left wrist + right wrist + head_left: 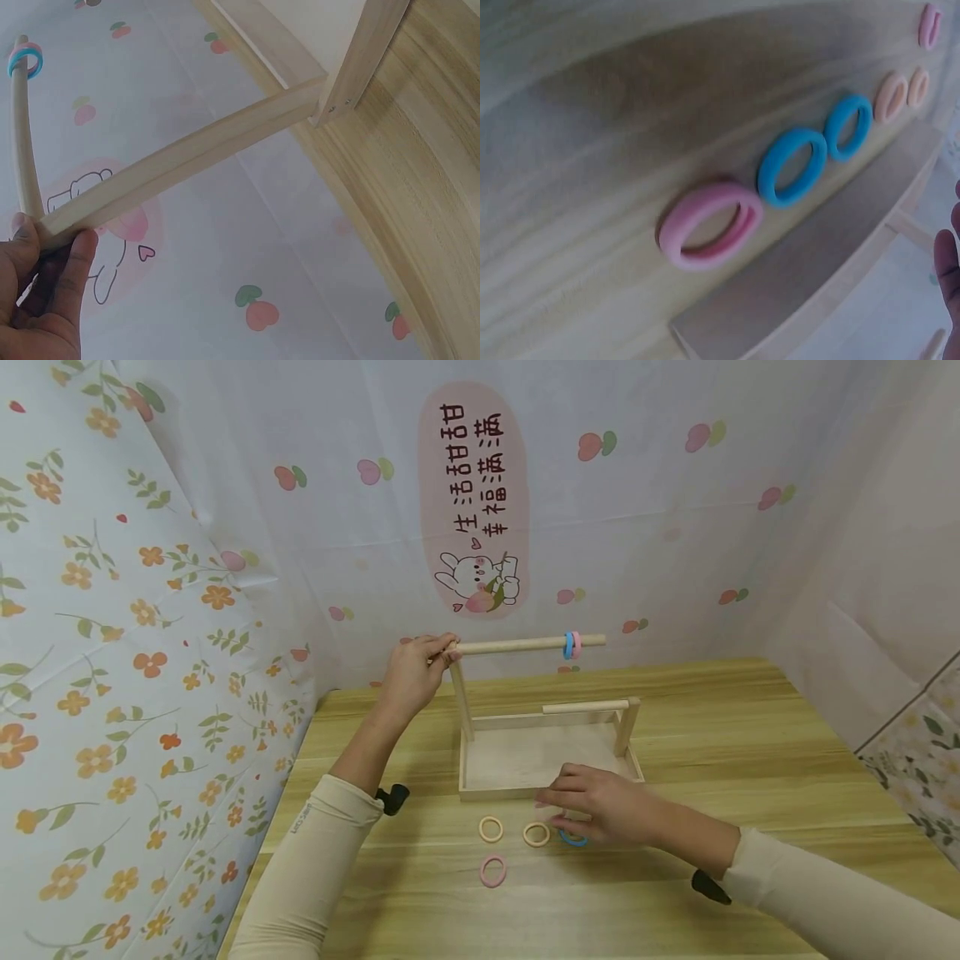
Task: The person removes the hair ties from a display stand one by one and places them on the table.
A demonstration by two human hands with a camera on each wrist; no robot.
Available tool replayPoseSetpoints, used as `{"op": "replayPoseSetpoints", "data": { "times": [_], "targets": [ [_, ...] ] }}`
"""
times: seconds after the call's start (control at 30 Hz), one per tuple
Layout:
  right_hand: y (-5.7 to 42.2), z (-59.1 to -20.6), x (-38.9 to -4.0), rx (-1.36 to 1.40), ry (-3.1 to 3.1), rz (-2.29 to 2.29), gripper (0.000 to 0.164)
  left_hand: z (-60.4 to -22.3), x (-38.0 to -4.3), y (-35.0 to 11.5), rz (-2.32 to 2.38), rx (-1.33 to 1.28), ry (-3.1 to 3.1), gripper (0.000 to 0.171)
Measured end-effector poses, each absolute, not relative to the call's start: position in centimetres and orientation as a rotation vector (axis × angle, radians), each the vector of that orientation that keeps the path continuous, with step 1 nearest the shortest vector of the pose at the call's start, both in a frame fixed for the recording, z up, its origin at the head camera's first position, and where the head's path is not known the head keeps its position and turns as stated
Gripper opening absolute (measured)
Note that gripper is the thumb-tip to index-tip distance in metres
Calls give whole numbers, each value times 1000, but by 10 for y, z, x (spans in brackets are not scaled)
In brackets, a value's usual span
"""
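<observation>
At its upper left corner, a wooden stand (pixel 462 693) is gripped by my left hand (pixel 416 672), the thumb and fingers pinching the post's top in the left wrist view. A blue ring (pixel 567 646) and a pink ring (pixel 577 644) hang on its long upper rod (pixel 510 646). My right hand (pixel 596 803) hovers over the table by the tray's front edge, fingers loosely extended and holding nothing visible. Under it is a blue ring (pixel 573 839), partly hidden. The right wrist view shows another blue ring (pixel 772 176) and a pink ring (pixel 676 225) lying flat nearby.
Left of the right hand lie two pale yellow rings (pixel 491 840) and a pink ring (pixel 492 884). The stand's base is a shallow tray (pixel 495 794); a shorter rod (pixel 585 707) juts left from its right post (pixel 627 727). A printed cloth (pixel 330 543) hangs behind.
</observation>
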State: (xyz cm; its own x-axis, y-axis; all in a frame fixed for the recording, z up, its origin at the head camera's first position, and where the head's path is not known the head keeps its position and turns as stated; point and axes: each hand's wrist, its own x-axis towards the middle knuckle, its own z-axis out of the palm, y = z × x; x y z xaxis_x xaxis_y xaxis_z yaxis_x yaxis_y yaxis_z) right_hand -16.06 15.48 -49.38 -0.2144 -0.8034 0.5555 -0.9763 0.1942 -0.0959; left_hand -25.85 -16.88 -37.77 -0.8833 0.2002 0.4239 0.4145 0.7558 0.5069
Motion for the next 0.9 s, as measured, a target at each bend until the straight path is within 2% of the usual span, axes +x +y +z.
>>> {"op": "replayPoseSetpoints", "data": {
  "times": [0.4, 0.9],
  "targets": [
    [146, -514, -146, 1725, -2176, 609, 37, -377, -259, -169, -897, -474, -2610, 39],
    [138, -527, -136, 1846, -2184, 452, 35, -379, -260, -169, -867, -473, -2599, 39]
  ]
}}
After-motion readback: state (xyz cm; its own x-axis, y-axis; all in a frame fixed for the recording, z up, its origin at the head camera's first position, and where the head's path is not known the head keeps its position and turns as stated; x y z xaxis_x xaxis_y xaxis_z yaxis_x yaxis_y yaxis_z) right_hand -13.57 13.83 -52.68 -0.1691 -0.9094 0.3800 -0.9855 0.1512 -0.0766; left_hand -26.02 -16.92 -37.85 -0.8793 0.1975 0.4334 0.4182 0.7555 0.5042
